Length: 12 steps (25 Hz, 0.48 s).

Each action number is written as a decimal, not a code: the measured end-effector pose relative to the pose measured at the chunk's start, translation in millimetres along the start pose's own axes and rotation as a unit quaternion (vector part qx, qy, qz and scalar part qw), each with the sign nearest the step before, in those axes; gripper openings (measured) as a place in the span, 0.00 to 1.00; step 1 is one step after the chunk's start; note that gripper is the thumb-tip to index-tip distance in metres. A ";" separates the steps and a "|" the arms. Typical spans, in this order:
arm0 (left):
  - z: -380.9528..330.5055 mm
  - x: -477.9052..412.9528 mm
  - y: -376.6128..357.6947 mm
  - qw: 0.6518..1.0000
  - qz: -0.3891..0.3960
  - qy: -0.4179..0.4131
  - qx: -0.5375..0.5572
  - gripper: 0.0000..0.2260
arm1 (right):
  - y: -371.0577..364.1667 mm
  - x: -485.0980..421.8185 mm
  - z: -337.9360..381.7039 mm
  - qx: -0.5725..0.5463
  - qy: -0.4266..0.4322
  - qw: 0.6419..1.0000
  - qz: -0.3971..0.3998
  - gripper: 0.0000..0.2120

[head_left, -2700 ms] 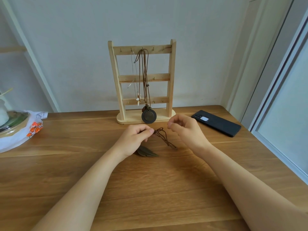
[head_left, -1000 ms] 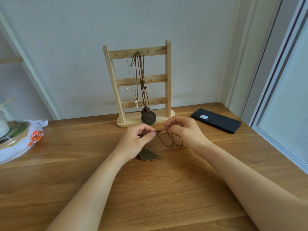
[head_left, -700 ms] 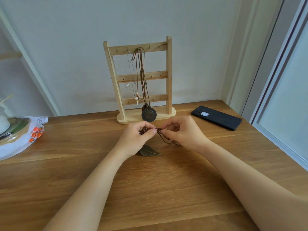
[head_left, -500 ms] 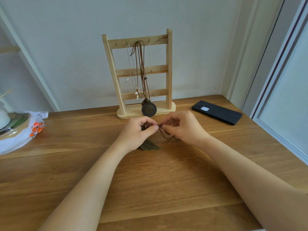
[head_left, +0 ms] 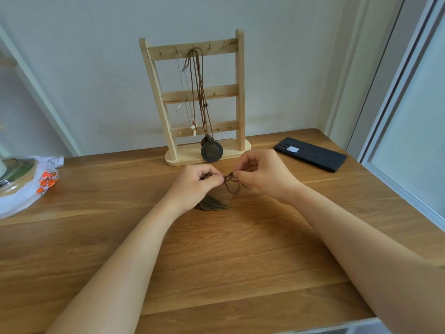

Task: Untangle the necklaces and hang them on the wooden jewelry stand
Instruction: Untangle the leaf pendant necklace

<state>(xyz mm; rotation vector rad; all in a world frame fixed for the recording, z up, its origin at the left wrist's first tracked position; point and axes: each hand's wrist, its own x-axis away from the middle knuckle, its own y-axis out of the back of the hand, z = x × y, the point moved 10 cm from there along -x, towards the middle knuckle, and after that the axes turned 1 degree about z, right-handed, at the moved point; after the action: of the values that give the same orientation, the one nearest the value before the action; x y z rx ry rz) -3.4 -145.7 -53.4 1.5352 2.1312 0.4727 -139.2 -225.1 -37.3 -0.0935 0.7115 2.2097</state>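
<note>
At the middle of the wooden table (head_left: 216,261), both forearms are extended forward and angled inward, so that the hands are brought almost together. The brown cord (head_left: 231,190) of a necklace is pinched between thumb and forefinger of the left hand (head_left: 195,186) and is likewise pinched by the curled fingers of the right hand (head_left: 265,177); a short loop is left hanging between them. Its leaf pendant (head_left: 214,204) is seen lying on the table beneath the left hand. Behind the hands, the wooden jewelry stand (head_left: 240,92) is set upright, with a round-pendant necklace (head_left: 212,151) and a thin chain (head_left: 194,127) hung from its top bar. A black phone (head_left: 313,154) is laid to the right.
</note>
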 end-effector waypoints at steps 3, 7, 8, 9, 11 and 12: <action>-1.8 1.1 -3.1 1.000 0.011 -0.010 -0.004 0.06 | -4.3 0.6 -5.6 -0.070 -0.019 0.997 0.010 0.05; -7.1 0.6 -2.8 0.999 0.014 -0.029 -0.004 0.06 | -15.1 1.4 -5.7 -0.060 -0.024 0.996 0.058 0.04; -7.7 0.9 -2.6 1.000 0.013 -0.028 -0.002 0.06 | -13.8 1.1 -6.4 -0.050 -0.027 0.997 0.058 0.03; -7.8 1.4 -2.7 1.000 0.015 -0.024 -0.001 0.07 | -10.9 -0.1 -8.6 -0.032 -0.032 0.998 0.051 0.02; -8.1 2.3 -2.5 1.000 0.015 -0.017 0.000 0.08 | -2.5 -2.7 -12.3 0.033 -0.043 0.998 0.030 0.02; -8.2 2.5 -2.4 1.000 0.013 -0.018 -0.003 0.08 | 0.0 -3.1 -11.1 0.074 -0.040 0.996 0.024 0.03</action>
<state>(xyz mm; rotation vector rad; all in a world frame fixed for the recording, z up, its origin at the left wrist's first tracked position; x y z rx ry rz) -10.4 -144.1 -48.3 1.5579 2.0827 0.4571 -138.9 -233.0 -45.7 0.0866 0.8381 2.1843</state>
